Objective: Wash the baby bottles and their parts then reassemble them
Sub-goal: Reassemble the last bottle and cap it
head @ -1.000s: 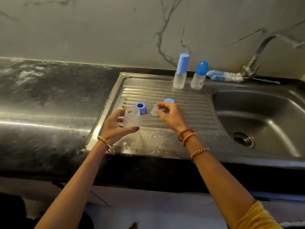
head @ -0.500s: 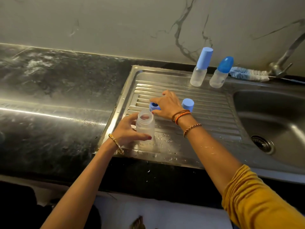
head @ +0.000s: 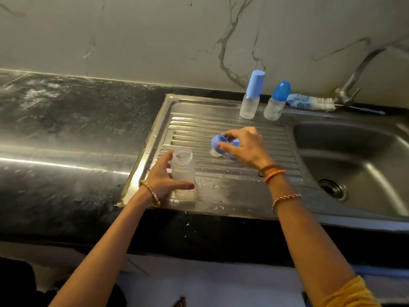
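Note:
My left hand (head: 164, 177) grips a clear open-topped baby bottle (head: 183, 168) standing upright on the steel draining board (head: 221, 127). Just right of it, my right hand (head: 246, 147) pinches a blue screw ring (head: 218, 140) lifted off the board. A clear teat (head: 214, 153) and a blue cap (head: 235, 144) lie under that hand, partly hidden. At the back of the board stand two assembled bottles: one with a tall light-blue cap (head: 252, 95) and one with a rounded darker blue cap (head: 277, 100).
A bottle brush (head: 309, 101) lies behind the sink basin (head: 354, 160) near the tap (head: 352, 83). Dark stone counter (head: 66, 129) stretches to the left. Water drops spot the front of the draining board.
My right hand has picked the blue ring up off the board and moved it slightly right, over the teat and cap. The left hand keeps holding the bottle in place.

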Demonstrator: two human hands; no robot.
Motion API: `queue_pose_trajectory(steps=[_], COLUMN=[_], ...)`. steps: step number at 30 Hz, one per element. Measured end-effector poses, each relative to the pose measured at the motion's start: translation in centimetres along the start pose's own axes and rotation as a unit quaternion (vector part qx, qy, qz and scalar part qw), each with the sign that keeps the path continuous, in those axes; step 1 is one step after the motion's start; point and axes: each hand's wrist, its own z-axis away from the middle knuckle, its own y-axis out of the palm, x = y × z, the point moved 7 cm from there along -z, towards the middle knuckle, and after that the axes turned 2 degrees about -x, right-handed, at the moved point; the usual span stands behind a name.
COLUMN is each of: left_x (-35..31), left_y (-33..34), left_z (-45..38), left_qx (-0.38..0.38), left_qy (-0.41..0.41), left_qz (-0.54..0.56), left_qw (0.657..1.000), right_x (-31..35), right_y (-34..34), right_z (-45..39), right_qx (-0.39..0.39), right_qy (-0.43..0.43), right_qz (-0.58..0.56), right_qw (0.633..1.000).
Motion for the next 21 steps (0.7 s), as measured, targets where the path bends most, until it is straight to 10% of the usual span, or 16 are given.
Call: queue_pose_trajectory(steps=[5,9,12,13,17,21], left_x=[-3.9,-8.2,-11.3,-11.4,-8.4,-6.8], left_y=[-2.0,-1.0,3.3,5.2,13.5,17.6], left_z=[1.4,3.1,4.2,4.0,3.4,4.0], left_qx=[-0.149,-0.253,-0.232,-0.190,0.039,0.127], left_qy=[0.089,0.177,0.255,0.245,-0.046,-0.231], left_qz=[-0.001,0.106,0.072,0.075,0.244,0.351], left_qw=[0.985,0.945,0.936,0.948,0.968,0.899], right_x=[-2.0,-6.7,-12.9,-14.0,-13.1,-9.0], right_y=[-7.0,-10.3,-9.5,-9.7,-9.5,-7.0], right_z=[4.7,8.3,10.9,11.9,14.2,13.1], right_qx=[-0.016,-0.109,-0.105,-0.120,-0.253,-0.112], right_qy=[0.031,0.124,0.292,0.318,0.246,0.132], right_qz=[-0.280,-0.543,-0.082,0.107,0.004,-0.148], right_qw=[0.959,0.823,0.947,0.934,0.936,0.974])
